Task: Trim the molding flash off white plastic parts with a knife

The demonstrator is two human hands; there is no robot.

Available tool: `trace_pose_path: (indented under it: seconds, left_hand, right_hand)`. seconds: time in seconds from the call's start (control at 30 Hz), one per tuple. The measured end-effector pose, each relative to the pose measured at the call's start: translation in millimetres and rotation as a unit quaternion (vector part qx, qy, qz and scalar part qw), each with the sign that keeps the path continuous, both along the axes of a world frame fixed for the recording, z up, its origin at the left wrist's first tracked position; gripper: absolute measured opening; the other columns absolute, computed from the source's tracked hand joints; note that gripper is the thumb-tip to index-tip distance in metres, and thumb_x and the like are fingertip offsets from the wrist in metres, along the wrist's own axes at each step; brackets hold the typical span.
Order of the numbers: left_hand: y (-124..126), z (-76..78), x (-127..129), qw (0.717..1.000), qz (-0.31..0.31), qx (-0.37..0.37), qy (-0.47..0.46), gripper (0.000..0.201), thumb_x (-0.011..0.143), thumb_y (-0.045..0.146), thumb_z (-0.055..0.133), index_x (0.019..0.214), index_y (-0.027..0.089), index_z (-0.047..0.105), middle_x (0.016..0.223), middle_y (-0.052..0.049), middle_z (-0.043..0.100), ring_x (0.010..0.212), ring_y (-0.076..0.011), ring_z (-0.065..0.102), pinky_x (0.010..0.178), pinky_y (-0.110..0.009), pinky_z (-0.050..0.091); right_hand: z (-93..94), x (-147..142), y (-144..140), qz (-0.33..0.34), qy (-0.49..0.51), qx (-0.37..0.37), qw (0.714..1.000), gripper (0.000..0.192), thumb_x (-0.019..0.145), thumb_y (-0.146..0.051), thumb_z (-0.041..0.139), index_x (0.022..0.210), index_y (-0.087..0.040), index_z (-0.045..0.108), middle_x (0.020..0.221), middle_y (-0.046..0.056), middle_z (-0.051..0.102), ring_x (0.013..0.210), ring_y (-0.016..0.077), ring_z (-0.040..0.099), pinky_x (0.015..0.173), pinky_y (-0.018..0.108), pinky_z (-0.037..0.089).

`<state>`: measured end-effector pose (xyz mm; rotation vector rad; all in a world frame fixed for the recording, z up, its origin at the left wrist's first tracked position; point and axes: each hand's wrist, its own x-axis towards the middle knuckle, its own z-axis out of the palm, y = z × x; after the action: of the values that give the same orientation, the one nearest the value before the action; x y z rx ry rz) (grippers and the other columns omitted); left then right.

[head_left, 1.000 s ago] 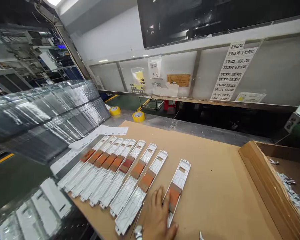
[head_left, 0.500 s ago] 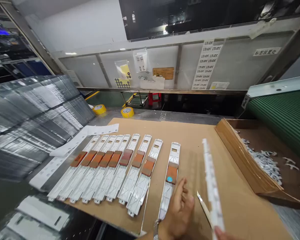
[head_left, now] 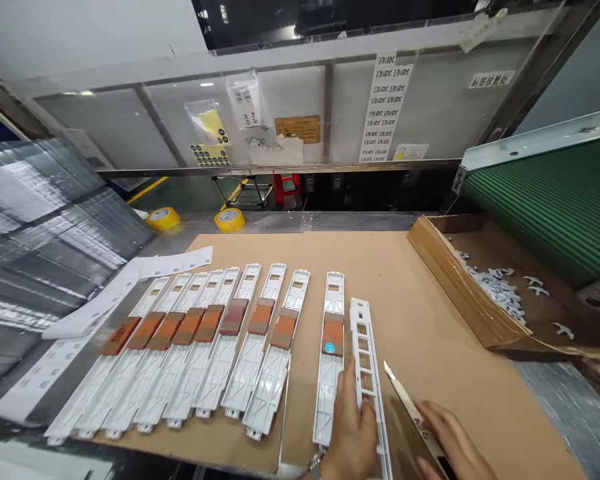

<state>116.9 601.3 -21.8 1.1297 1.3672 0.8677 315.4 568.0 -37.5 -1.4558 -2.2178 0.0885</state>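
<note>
Newest strip [head_left: 367, 373]: long white plastic frame with a row of open rectangular windows and small notches along its edges, no brown patch on it. Lies flat on the cardboard sheet [head_left: 430, 333], just right of the last strip in the row, near end running off the bottom edge of the view.
Neighbour strip [head_left: 331, 353]: white, ribbed, brown patch at mid-length with a small blue round sticker on it. Sits parallel to the new one, narrow gap between.
Left hand [head_left: 353, 427]: palm down, fingers together and stretched forward, resting across the near parts of both strips. Not pinching anything.
Right hand [head_left: 453, 443]: fingers curled around the handle of a knife [head_left: 405, 397], thin pale blade pointing up and away over the cardboard, tip close to the new strip but not touching it.
Row [head_left: 195, 347]: eight more white strips with brown patches, side by side, fanned slightly, left of the neighbour strip.
Box [head_left: 460, 293]: open cardboard box at right holding small white plastic scraps.
Tape [head_left: 229, 219]: two yellow rolls on the bench behind the sheet.
Hidden: both wrists and the knife handle end are cut off at the bottom. Left-hand fingertips cover part of the new strip. Print on the wall labels is too small to read.
</note>
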Motion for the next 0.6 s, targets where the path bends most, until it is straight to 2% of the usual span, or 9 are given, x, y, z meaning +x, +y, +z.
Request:
trace_pose_path:
  seconds: [0.07, 0.13, 0.2, 0.27, 0.4, 0.5, 0.6]
  left_hand:
    - [-3.2, -5.1, 5.2, 0.998, -0.038, 0.022, 0.049, 0.06, 0.087, 0.017, 0.032, 0.144, -0.001, 0.027, 0.154, -0.023, 0.026, 0.146, -0.0249, 0.02, 0.12, -0.042, 0.017]
    - [-7.7, -12.2, 10.2, 0.993, -0.051, 0.063, 0.089, 0.058, 0.087, 0.013, 0.029, 0.143, -0.001, 0.028, 0.151, -0.024, 0.03, 0.144, -0.0228, 0.025, 0.118, -0.04, 0.021]
    - [-13.5, -21.7, 13.4, 0.981, -0.045, 0.12, 0.143, 0.059, 0.085, 0.008, 0.028, 0.143, 0.002, 0.028, 0.148, -0.024, 0.033, 0.142, -0.0202, 0.029, 0.117, -0.037, 0.025]
    - [-20.1, -31.9, 15.3, 0.958, -0.035, 0.179, 0.22, 0.062, 0.084, 0.005, 0.029, 0.146, 0.005, 0.024, 0.151, -0.022, 0.03, 0.143, -0.0198, 0.028, 0.115, -0.037, 0.029]
    - [-30.5, -42.5, 19.1, 0.896, -0.024, 0.25, 0.367, 0.07, 0.082, 0.005, 0.034, 0.15, 0.007, 0.017, 0.157, -0.018, 0.022, 0.145, -0.0267, 0.021, 0.11, -0.043, 0.038]
    - [-30.9, -38.1, 22.0, 0.851, -0.022, 0.305, 0.427, 0.067, 0.083, 0.013, 0.037, 0.148, 0.005, 0.024, 0.157, -0.016, 0.024, 0.144, -0.0307, 0.023, 0.109, -0.046, 0.041]
    - [-21.7, -26.7, 22.6, 0.82, -0.039, 0.334, 0.463, 0.064, 0.087, 0.025, 0.041, 0.147, 0.005, 0.029, 0.155, -0.015, 0.028, 0.142, -0.0309, 0.029, 0.107, -0.044, 0.044]
  right_hand:
    - [-17.7, 1.2, 4.5, -0.08, 0.003, 0.014, 0.997, 0.044, 0.096, -0.048, 0.042, 0.129, -0.019, 0.049, 0.107, 0.011, 0.064, 0.094, 0.0213, 0.067, 0.073, 0.029, 0.058]
    - [-32.0, -1.4, 7.0, -0.114, 0.007, 0.01, 0.993, 0.045, 0.096, -0.054, 0.039, 0.122, -0.02, 0.052, 0.096, 0.009, 0.065, 0.083, 0.0217, 0.068, 0.064, 0.03, 0.058]
    - [-38.4, -3.5, 8.1, -0.135, 0.017, -0.013, 0.991, 0.041, 0.096, -0.054, 0.037, 0.115, -0.023, 0.055, 0.091, 0.006, 0.065, 0.078, 0.0196, 0.068, 0.058, 0.027, 0.056]
    - [-37.5, -2.1, 8.7, -0.146, 0.037, -0.04, 0.988, 0.036, 0.097, -0.052, 0.037, 0.111, -0.024, 0.056, 0.091, 0.004, 0.066, 0.078, 0.017, 0.068, 0.059, 0.025, 0.055]
    - [-29.0, 8.2, 10.6, -0.168, 0.084, -0.083, 0.979, 0.034, 0.096, -0.051, 0.038, 0.107, -0.024, 0.057, 0.089, 0.003, 0.067, 0.078, 0.0151, 0.069, 0.063, 0.023, 0.056]
    - [-24.6, 13.9, 13.8, -0.19, 0.119, -0.103, 0.969, 0.036, 0.095, -0.051, 0.039, 0.104, -0.022, 0.058, 0.088, 0.005, 0.068, 0.078, 0.0161, 0.069, 0.062, 0.023, 0.056]
    - [-20.8, 14.9, 19.1, -0.206, 0.148, -0.124, 0.959, 0.038, 0.093, -0.052, 0.039, 0.101, -0.021, 0.058, 0.089, 0.007, 0.07, 0.08, 0.017, 0.07, 0.063, 0.023, 0.057]
